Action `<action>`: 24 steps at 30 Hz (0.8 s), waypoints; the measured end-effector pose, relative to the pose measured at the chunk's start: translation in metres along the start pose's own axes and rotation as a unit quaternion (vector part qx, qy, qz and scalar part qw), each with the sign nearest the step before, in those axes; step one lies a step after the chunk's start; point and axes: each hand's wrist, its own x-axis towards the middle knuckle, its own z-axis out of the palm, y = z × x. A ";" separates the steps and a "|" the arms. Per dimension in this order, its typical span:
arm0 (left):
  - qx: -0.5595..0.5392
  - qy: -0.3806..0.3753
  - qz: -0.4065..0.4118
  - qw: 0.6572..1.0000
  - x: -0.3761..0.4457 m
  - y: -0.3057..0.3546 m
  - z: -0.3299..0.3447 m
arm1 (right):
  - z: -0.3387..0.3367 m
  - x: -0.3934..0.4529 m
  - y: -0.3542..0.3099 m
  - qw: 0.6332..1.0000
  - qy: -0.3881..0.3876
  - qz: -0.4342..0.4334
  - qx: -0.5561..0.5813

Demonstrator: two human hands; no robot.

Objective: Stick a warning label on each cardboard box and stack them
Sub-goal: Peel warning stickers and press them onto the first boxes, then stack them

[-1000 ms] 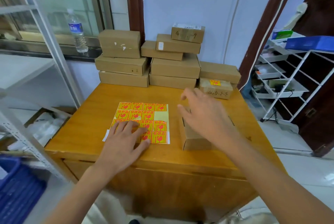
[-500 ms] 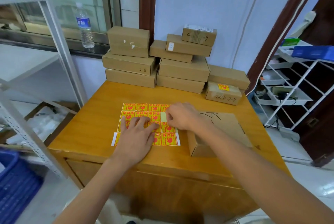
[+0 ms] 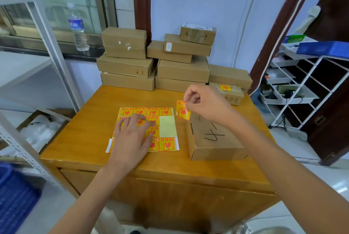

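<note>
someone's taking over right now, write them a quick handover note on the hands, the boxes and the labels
Left hand: flat, fingers straight, pressing the label sheet down on the wooden table.
Right hand: pinching one peeled warning label above the far left corner of the near box.
Near box: marked in black pen, lying right of the sheet, no label visible on it.
Done: one labelled box at the back right has a label on top.
Left: stick the held label on the near box and stack it, then label and stack the unlabelled stacks along the wall.
</note>
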 end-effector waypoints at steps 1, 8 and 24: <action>-0.014 0.033 -0.004 0.999 0.002 0.004 -0.004 | -0.008 -0.004 0.005 1.000 0.004 0.002 0.004; -0.186 0.049 0.028 0.981 0.023 0.090 -0.023 | -0.039 -0.041 0.053 0.999 0.026 0.030 0.026; -0.312 -0.029 0.003 0.950 0.038 0.145 0.026 | -0.015 -0.068 0.093 0.996 0.067 -0.008 -0.054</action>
